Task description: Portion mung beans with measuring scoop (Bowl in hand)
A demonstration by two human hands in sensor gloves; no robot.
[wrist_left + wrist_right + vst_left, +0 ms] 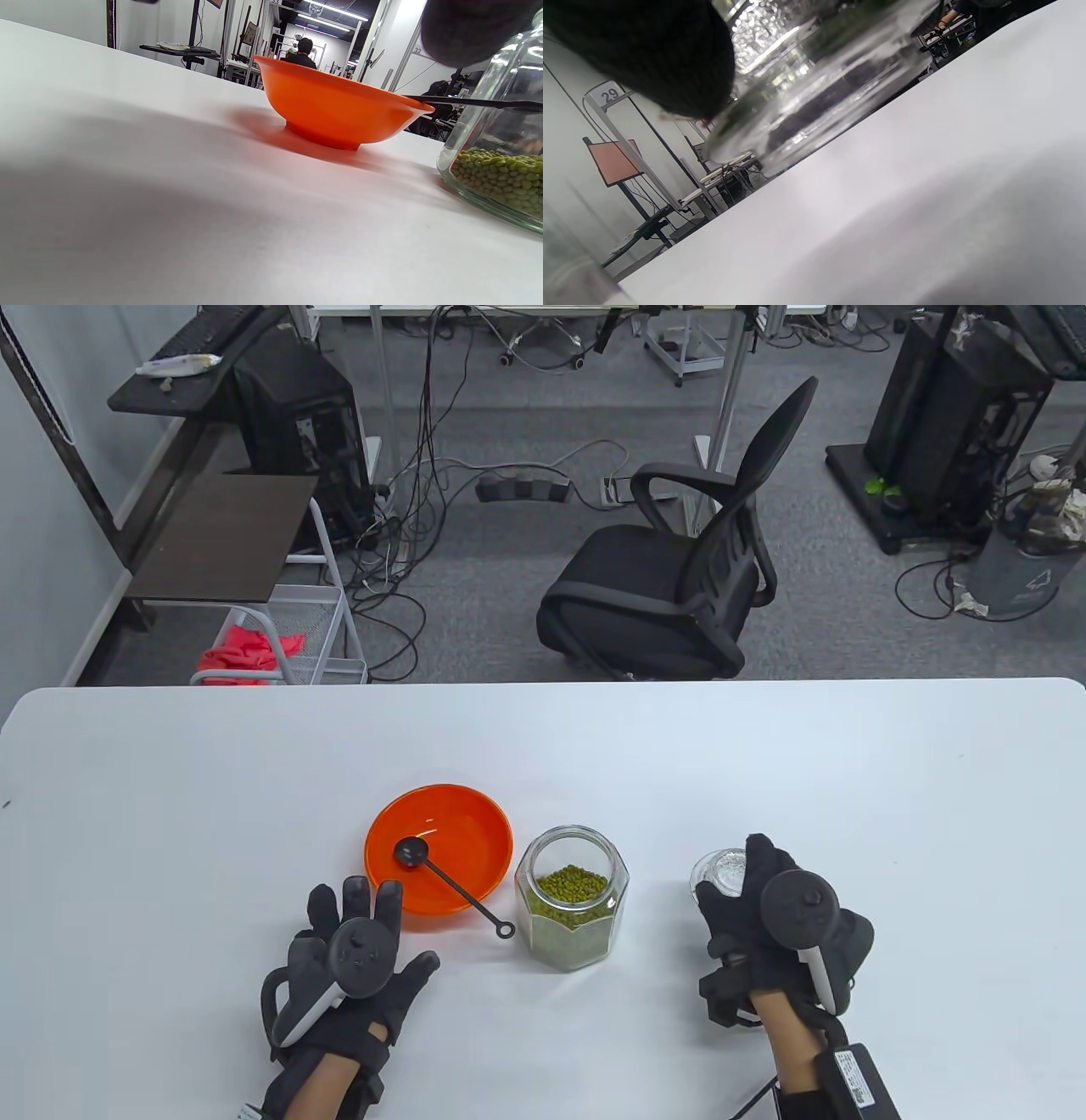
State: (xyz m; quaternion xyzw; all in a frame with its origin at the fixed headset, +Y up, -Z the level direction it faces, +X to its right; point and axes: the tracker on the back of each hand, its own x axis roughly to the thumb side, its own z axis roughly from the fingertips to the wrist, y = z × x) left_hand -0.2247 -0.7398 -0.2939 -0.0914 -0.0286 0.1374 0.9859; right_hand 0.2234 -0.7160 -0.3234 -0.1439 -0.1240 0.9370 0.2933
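Note:
An orange bowl point(439, 848) stands on the white table point(543, 746). A black measuring scoop point(450, 882) lies in it, with its handle sticking out over the near right rim. To the right stands an open glass jar point(573, 908) part full of green mung beans point(574, 886). My left hand point(386, 925) is open with fingers spread, just in front of the bowl and not touching it. My right hand point(747, 899) grips the glass jar lid point(717, 869) low at the table, right of the jar. The left wrist view shows the bowl point(335, 110), scoop handle point(466, 101) and jar point(500, 169). The lid fills the right wrist view point(814, 76).
A black office chair point(679, 577) stands beyond the table's far edge. A wire rack with red cloth point(254, 653) stands on the floor at the far left. Bare tabletop lies to the left, right and beyond the bowl and jar.

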